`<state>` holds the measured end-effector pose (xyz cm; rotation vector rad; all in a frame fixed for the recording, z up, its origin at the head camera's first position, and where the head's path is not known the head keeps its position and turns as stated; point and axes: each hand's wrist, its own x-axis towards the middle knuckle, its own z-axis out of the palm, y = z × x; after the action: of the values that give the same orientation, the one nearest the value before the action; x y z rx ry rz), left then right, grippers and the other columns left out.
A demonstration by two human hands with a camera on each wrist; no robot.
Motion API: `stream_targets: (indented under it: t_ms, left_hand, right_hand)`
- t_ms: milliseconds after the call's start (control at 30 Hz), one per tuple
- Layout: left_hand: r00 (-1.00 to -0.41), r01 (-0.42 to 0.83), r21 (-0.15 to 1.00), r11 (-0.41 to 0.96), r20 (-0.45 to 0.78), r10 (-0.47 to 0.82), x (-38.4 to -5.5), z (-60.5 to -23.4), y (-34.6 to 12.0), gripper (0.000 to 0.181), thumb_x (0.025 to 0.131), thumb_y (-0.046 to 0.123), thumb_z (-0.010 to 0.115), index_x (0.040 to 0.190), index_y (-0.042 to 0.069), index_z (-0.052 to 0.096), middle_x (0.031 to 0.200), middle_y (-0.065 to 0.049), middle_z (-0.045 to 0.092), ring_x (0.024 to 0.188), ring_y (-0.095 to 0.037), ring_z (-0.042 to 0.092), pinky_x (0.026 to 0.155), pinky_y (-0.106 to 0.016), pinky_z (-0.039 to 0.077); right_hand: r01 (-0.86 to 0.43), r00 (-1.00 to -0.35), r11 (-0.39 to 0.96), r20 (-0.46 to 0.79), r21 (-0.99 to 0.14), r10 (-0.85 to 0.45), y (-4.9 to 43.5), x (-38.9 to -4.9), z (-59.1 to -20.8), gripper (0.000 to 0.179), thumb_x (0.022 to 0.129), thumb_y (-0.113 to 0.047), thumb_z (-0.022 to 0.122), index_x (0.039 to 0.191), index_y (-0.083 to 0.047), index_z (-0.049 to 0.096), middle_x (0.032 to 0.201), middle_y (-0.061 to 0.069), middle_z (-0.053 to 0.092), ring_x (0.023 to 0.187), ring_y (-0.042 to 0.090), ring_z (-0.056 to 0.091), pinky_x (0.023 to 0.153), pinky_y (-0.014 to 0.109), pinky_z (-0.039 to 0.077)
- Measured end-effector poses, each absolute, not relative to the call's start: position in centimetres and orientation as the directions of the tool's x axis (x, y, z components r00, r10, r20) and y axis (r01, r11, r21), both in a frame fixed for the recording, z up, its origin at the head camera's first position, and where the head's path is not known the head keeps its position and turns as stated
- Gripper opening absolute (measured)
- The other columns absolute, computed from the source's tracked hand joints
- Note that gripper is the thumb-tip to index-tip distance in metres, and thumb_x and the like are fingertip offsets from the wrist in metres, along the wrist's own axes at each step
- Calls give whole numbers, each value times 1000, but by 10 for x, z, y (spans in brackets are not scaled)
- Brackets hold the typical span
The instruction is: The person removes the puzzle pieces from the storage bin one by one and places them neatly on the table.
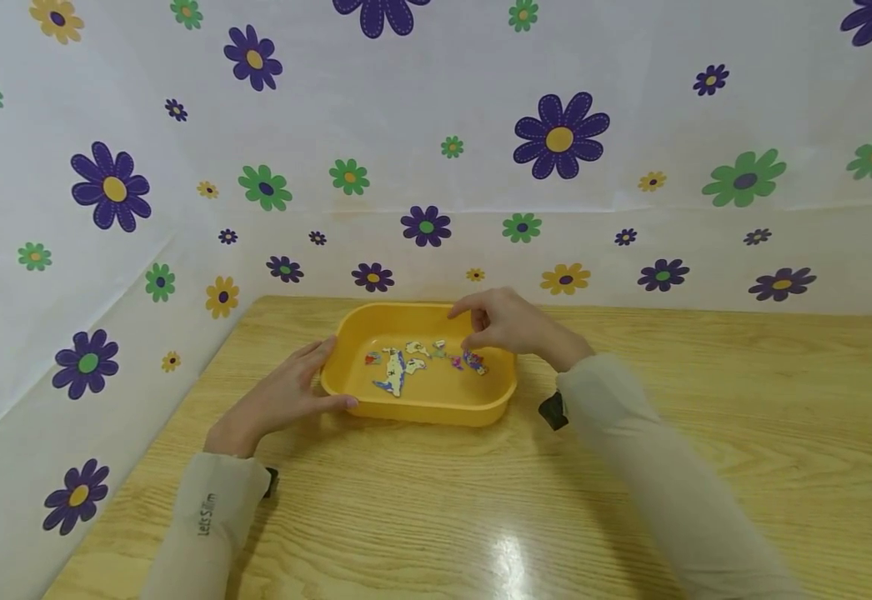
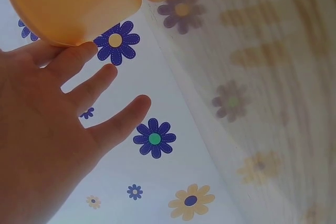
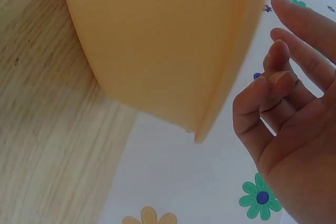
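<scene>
My left hand rests against the left end of a shallow yellow tray. Its thumb lies along the front rim and the other fingers extend along the side; in the left wrist view they are spread. My right hand reaches over the tray's right end, index finger stretched out and thumb apart below it. Other fingers are bent, and no held thing shows between them in the right wrist view. Just under the thumb lies a blue and purple flat piece. A large pale, blue-edged flat piece lies left of centre.
More flat pieces lie in the tray, among them a small red one, a pink one and a pale one. The tray stands on a wooden table, close to a flower-print cloth hanging behind and left.
</scene>
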<state>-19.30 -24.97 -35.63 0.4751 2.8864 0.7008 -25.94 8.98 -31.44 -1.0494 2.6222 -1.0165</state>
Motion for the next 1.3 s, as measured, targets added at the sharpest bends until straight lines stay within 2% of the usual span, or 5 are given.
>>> stream_targets:
  t_ms: [333, 700, 1000, 1167, 1300]
  left_hand:
    - [-936, 283, 470, 836, -52, 347, -193, -359, -250, 112, 85, 65, 71, 159, -3, 22, 162, -26, 25, 148, -47, 22, 113, -68, 26]
    - [-938, 281, 468, 838, -51, 344, -194, -358, -251, 112, 84, 66, 71, 159, -3, 23, 163, -25, 25, 149, -45, 22, 114, -66, 25]
    - [-943, 261, 473, 842, -62, 327, -193, -357, -251, 113, 83, 67, 72, 159, -1, 23, 162, -25, 25, 148, -45, 22, 114, -67, 25]
    - [-943, 264, 476, 839, -58, 329, -194, -357, -251, 113, 83, 66, 72, 160, -1, 23, 163, -24, 25, 149, -44, 22, 114, -67, 25]
    - [-943, 263, 477, 839, -58, 328, -194, -356, -252, 113, 83, 66, 72, 160, -1, 23, 163, -24, 25, 149, -44, 21, 114, -67, 25]
  right_hand:
    - [-550, -727, 569, 16, -612, -686, 76, -261, -325, 39, 88, -2, 79, 125, 2, 69, 70, 3, 57, 63, 14, 49, 58, 24, 40]
    - [-559, -730, 662, -81, -500, -678, 72, -268, -336, 37, 86, 3, 74, 123, 0, 71, 77, 3, 62, 66, 14, 52, 58, 22, 44]
    - [-514, -771, 751, -161, -414, -617, 62, -272, -341, 38, 88, -2, 77, 125, -5, 71, 103, 8, 69, 81, 19, 59, 74, 26, 54]
    - [-473, -799, 799, -203, -371, -566, 56, -271, -342, 40, 88, -2, 77, 128, -6, 71, 120, 11, 69, 88, 21, 60, 80, 29, 55]
    - [-466, -809, 816, -208, -342, -550, 54, -270, -343, 40, 89, -2, 77, 129, -7, 71, 127, 10, 68, 92, 22, 58, 82, 30, 54]
